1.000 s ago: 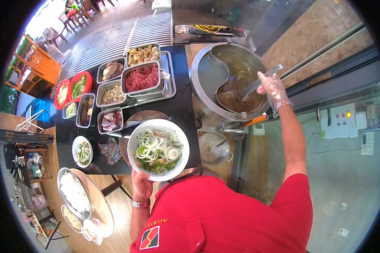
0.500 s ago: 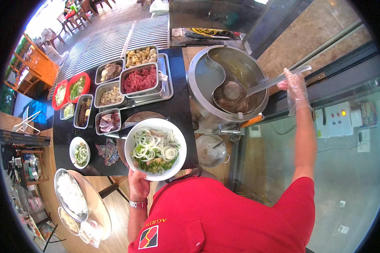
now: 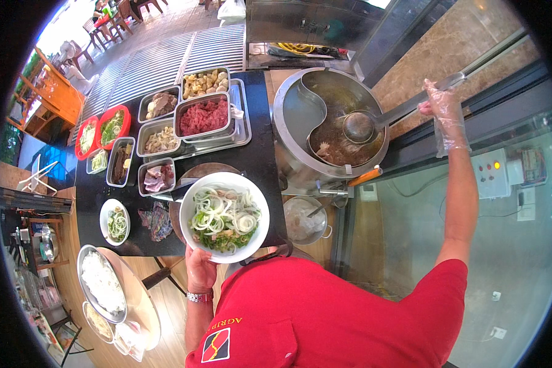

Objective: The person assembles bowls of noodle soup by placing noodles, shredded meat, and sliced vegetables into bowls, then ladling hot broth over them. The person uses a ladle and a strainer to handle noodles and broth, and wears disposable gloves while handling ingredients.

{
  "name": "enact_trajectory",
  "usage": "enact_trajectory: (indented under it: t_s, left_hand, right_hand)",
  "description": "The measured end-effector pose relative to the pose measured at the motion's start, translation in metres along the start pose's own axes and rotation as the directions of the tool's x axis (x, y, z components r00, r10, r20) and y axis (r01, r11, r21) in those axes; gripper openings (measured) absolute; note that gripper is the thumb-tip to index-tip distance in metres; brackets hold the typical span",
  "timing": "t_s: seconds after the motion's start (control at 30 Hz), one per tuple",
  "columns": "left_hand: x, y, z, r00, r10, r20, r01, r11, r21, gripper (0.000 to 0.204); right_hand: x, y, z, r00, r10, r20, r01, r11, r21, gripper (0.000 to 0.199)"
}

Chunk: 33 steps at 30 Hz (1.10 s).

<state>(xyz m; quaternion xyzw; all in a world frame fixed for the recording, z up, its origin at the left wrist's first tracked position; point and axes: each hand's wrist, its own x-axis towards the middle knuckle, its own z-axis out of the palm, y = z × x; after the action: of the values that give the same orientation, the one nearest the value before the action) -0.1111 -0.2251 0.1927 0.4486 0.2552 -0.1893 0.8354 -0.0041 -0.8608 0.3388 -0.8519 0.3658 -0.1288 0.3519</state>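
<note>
My left hand (image 3: pixel 200 270) grips the near rim of a white bowl (image 3: pixel 227 180), held at the table's near edge. Sliced onion rings (image 3: pixel 213 219) and chopped greens fill the bowl, with some pale pieces among them. Out to the right, my right hand (image 3: pixel 444 113), in a clear plastic glove, is closed round the long handle of a metal ladle (image 3: pixel 405 110). The ladle's round head is at the brown broth (image 3: pixel 334 105) in the right compartment of a large divided steel pot (image 3: pixel 282 132). A small pale piece shows in the broth beside it.
Metal trays of raw minced meat (image 3: pixel 203 116), meatballs and cut meats stand on the black table (image 3: pixel 251 153). Red baskets (image 3: pixel 127 126) of greens and a small white bowl (image 3: pixel 121 208) are at left. Noodles fill a basin (image 3: pixel 122 310) lower left. A strainer pan (image 3: pixel 325 214) sits below the pot.
My right hand has moved right and slightly up with the handle. The ladle's head has shifted right and stands out more clearly at the broth. The left hand and bowl are nearly still.
</note>
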Motion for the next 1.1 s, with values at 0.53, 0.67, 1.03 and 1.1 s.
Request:
enact_trajectory:
  t_s: [0.53,0.67,1.03,1.1]
  left_hand:
    - [0.007,0.010,-0.004,0.998,-0.008,0.069,0.008,1.000,-0.006,0.065]
    - [0.009,0.017,-0.002,0.994,-0.015,0.111,0.015,1.000,0.003,0.063]
    - [0.028,0.058,-0.011,0.982,-0.116,0.150,0.104,0.991,0.082,0.065]
    - [0.032,0.068,-0.016,0.970,-0.137,0.202,0.121,0.989,0.089,0.066]
  right_hand:
    - [-0.114,0.056,0.046,0.597,-0.723,0.346,0.801,0.564,-0.202,0.032]
    - [-0.181,0.089,0.049,0.500,-0.780,0.375,0.861,0.495,-0.118,0.041]
    - [-0.308,0.126,0.036,0.565,-0.665,0.488,0.823,0.414,-0.389,0.045]
    - [-0.317,0.127,0.044,0.597,-0.653,0.466,0.798,0.425,-0.428,0.040]
